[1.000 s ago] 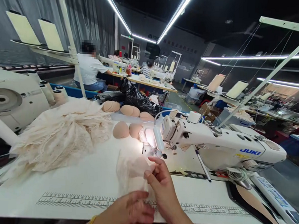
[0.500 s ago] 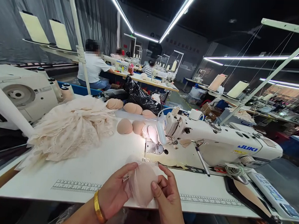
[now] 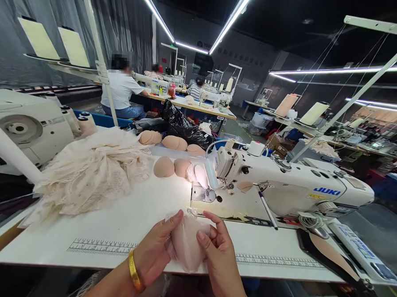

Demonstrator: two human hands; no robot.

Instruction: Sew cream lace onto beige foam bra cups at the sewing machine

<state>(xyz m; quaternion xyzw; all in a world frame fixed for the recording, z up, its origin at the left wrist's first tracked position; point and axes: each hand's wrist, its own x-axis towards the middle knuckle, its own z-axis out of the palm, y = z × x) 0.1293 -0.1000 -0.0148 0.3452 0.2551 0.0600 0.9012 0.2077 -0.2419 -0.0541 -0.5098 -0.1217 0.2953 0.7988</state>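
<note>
1. The surface (image 3: pixel 114 232) is white, with a printed ruler (image 3: pixel 100 246) along its near edge
2. A white sewing machine (image 3: pixel 289 188) stands on the right half, its lit needle end (image 3: pixel 213 184) facing left
3. A heap of cream lace (image 3: pixel 90 174) lies on the left half, well apart from the hands
4. A second machine (image 3: pixel 23 126) sits at the far left, with thread cones (image 3: pixel 83 121) just beside it
5. A black bag (image 3: pixel 186 130) lies behind the surface, past a row of pads (image 3: pixel 172 142)
6. More pads (image 3: pixel 172 167) sit near the needle end, one just beside the lamp
7. Another person in a white shirt (image 3: pixel 120 91) sits at a far bench with their back turned
8. The left hand (image 3: pixel 155 252) has a gold bangle (image 3: pixel 134 271) at the wrist; its grip is closed on the cup's left edge, thumb on top
9. The right hand (image 3: pixel 217 256) has its grip clamped on the cup's right edge, thumb and forefinger pinching it
10. The cup (image 3: pixel 187 243), pale pink with lace (image 3: pixel 191 212) showing at its top edge, is held between both hands over the near edge of the surface, in front of the needle end and above the ruler
11. A pen-like tool (image 3: pixel 266 209) lies on the machine bed, to the right of the hands
</note>
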